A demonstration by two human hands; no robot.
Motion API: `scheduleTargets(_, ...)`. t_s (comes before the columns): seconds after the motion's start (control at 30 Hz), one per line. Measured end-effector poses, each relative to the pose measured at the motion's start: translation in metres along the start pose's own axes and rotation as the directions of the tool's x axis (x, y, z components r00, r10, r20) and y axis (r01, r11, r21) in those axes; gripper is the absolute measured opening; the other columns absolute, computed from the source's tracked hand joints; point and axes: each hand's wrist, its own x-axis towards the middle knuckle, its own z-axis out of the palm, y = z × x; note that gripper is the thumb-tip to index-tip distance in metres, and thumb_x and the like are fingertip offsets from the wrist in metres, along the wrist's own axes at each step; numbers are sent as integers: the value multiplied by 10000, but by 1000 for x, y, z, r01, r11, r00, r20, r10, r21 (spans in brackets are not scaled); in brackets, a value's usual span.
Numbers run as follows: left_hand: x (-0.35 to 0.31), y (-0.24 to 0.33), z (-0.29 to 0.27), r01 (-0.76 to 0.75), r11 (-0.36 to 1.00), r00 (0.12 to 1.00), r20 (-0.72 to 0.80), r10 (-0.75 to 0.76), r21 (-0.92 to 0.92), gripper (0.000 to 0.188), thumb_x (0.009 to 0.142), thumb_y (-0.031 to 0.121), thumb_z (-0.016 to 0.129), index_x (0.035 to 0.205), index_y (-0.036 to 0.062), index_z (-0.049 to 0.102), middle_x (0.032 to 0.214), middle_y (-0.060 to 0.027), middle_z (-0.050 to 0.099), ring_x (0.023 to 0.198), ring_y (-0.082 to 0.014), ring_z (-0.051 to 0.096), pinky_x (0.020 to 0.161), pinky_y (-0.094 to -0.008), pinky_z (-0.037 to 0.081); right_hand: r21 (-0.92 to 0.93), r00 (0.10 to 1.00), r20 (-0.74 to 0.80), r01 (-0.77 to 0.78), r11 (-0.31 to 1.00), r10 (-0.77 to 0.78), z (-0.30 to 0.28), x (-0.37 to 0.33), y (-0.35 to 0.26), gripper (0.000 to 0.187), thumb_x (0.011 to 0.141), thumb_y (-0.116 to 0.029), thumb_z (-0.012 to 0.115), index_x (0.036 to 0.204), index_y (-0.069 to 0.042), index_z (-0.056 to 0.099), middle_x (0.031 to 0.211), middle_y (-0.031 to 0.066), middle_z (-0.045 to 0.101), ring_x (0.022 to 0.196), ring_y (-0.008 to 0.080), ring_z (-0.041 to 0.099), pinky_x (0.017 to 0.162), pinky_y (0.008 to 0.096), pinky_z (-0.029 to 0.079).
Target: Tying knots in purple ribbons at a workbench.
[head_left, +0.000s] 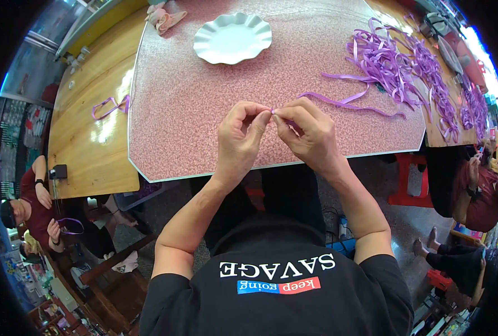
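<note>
My left hand [239, 137] and my right hand [311, 131] meet over the near part of the pink speckled table mat [187, 123]. Thumb and forefinger of each are pinched together, the fingertips almost touching. Between them shows a tiny bit of purple ribbon [272, 111]; most of it is hidden by the fingers. From behind my right hand a loose purple ribbon strand [344, 103] runs right across the mat. Further right lies a tangled heap of purple ribbons [380, 61].
A white scalloped plate [232, 38] stands toward the back, with a crumpled pale pink cloth [164, 19] to its left. A purple ribbon loop [110, 107] lies on the wooden table [92, 151]. People sit on both sides; the left one holds a purple band [71, 226]. A red stool [408, 182] is at right.
</note>
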Motion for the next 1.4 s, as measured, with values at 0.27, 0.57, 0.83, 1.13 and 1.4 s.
scheduleTargets(0.27, 3, 6, 9, 67, 996, 998, 3, -67, -58, 85, 981, 69, 588, 1008, 6, 538, 921, -54, 559, 777, -107, 538, 691, -268, 464, 232, 889, 64, -456, 859, 454, 0, 5, -9, 42, 909, -42, 688, 923, -5, 675, 775, -3, 630, 666, 45, 558, 570, 214, 445)
scheduleTargets(0.57, 13, 7, 8, -358, 846, 920, -3, 391, 395, 153, 886, -8, 644, 976, 22, 524, 897, -106, 550, 780, -227, 570, 684, -333, 477, 618, 723, 240, -628, 473, 648, 2, 6, -17, 95, 956, -134, 668, 967, -40, 658, 766, -55, 586, 639, 1, 493, 544, 172, 395)
scheduleTargets(0.83, 11, 13, 6, -329, 861, 933, -10, 361, 388, 145, 861, -25, 667, 969, 21, 580, 897, -108, 605, 765, -224, 593, 671, -335, 488, 677, 749, 225, -580, 453, 623, 8, 3, -11, 74, 954, -120, 668, 967, -49, 649, 761, -56, 575, 603, 0, 477, 512, 178, 381)
scheduleTargets(1.13, 11, 12, 2, -314, 911, 945, -3, 327, 266, 156, 839, -29, 728, 964, 17, 646, 936, -111, 663, 822, -221, 659, 725, -314, 530, 743, 648, 360, -634, 213, 672, -4, 2, -3, 120, 948, -128, 691, 972, -11, 683, 792, 7, 657, 540, 8, 456, 467, 187, 357)
scheduleTargets(1.4, 8, 4, 12, -378, 873, 905, -78, 419, 307, 140, 858, -58, 688, 967, 19, 643, 924, -94, 657, 830, -175, 650, 733, -294, 527, 652, 683, 144, -610, 450, 717, 3, 2, -10, 121, 968, -120, 663, 1000, -7, 693, 800, -1, 666, 577, 5, 469, 491, 182, 370)
